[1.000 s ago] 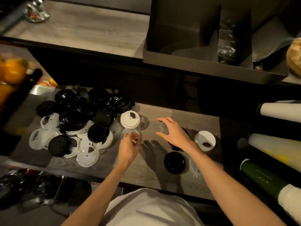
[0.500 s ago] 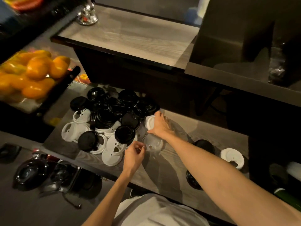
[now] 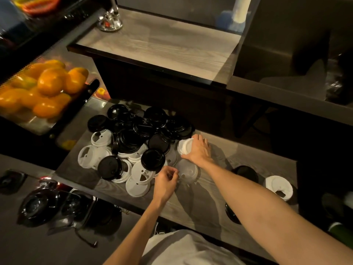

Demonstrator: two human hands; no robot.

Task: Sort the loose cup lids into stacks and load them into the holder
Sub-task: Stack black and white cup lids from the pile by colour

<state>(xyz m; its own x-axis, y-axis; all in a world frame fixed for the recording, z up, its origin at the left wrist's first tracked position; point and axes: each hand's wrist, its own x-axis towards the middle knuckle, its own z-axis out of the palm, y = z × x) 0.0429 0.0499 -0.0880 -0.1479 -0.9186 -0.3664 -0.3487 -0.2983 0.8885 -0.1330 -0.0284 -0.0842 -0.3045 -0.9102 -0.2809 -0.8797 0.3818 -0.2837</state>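
Head view: no lettering readable on any lid. The right hand (image 3: pixel 198 153) is curled around a white lid (image 3: pixel 185 146) at the right edge of the loose pile of lids (image 3: pixel 133 142) on the wooden counter (image 3: pixel 248 161). The left hand (image 3: pixel 165 181) has its fingers pinched together beside a translucent lid (image 3: pixel 188 171); whether it grips anything, I cannot tell.

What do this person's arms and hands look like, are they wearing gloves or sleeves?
No gloves. The left hand and right hand are bare, and both forearms are uncovered as far as the view shows. No watch or bracelet shows. A light grey shirt is visible at the bottom edge.
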